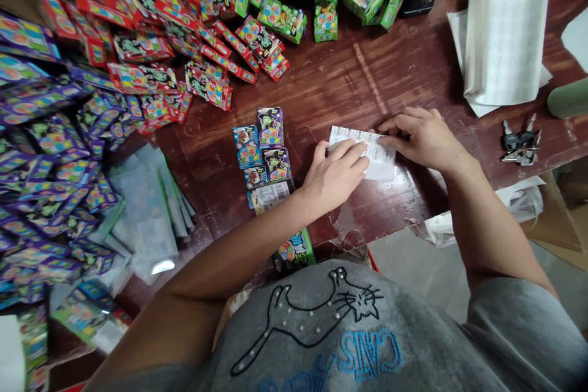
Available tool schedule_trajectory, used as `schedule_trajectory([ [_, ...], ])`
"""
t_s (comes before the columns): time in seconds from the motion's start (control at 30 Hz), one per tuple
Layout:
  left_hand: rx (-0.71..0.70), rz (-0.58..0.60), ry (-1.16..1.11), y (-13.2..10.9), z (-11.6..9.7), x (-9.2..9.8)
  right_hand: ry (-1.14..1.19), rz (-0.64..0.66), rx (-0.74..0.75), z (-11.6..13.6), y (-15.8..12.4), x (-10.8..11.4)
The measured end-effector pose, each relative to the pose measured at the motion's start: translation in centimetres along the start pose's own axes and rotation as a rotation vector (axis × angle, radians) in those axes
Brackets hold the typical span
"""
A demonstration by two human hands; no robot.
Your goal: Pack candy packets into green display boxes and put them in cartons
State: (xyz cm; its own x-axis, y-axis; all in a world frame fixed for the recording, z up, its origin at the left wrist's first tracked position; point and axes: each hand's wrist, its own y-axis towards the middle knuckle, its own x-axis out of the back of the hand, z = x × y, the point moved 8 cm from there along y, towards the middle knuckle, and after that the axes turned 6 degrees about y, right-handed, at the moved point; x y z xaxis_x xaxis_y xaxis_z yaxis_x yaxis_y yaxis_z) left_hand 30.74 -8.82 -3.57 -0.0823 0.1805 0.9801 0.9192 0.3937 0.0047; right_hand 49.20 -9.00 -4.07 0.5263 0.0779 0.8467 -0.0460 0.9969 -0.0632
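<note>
Dark red wooden table (321,86), heap of red boxes (142,46) at the far left, purple boxes (55,135) nearer. White paper stack (509,49) far right. Right hand (422,135) half curled, fingertips at the label sheet's upper right corner, can't tell if pinching. Left hand (337,168) laid flat, fingers slightly apart, on the label sheet (381,168), which sits near the table's front edge. Keys (519,144) off to the right

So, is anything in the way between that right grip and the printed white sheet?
Nothing visible. The right grip is at the right edge of the printed white sheet; whether it pinches the paper, I can't tell. The left grip lies over part of the sheet, and the small boxes sit farther left.
</note>
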Motion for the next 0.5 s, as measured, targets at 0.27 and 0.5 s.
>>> schedule_trajectory([
  [0.27, 0.038, 0.038, -0.057, 0.6, -0.6, 0.1, 0.038, 0.015, 0.140, 3.7, -1.2, 1.8],
  [0.5, 0.399, -0.211, -0.061, -9.3, 5.1, 6.1, 0.511, 0.000, 0.059, 9.5, -4.8, 5.2],
])
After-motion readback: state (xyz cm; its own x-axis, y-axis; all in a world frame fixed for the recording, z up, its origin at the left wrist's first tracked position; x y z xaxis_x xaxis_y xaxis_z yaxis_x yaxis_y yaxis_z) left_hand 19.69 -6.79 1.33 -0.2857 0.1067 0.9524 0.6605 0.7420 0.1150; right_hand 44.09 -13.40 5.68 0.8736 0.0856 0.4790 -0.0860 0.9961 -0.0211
